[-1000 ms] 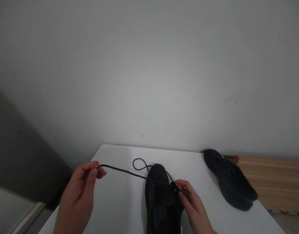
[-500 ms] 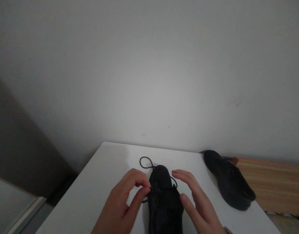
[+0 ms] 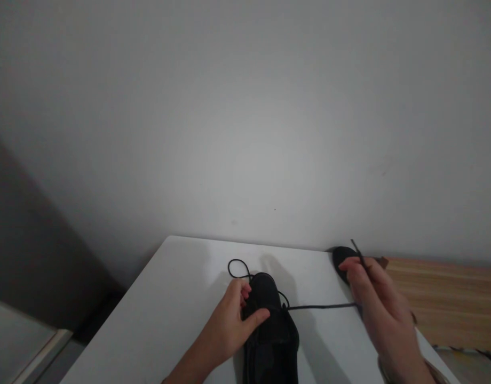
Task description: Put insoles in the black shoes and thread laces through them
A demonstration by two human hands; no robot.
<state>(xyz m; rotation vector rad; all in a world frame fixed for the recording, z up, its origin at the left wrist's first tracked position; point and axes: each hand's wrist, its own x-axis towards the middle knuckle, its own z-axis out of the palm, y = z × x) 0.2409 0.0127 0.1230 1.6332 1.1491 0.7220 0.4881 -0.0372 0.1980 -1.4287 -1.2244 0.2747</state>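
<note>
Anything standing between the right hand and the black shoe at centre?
Nothing visible blocks it; only the straight black lace spans the gap from the right hand to the black shoe. The second black shoe is behind that hand.

1. Left hand (image 3: pixel 231 322), near centre; forearm rising from the near left; wrist roughly straight; fingers curled inward; thumb extended rightward, its tip apart from the fingertips.
2. Right hand (image 3: pixel 383 306), at right, farther out than the left; forearm entering from the near right; thumb and index finger pinched together; fingertips directed far and left.
</note>
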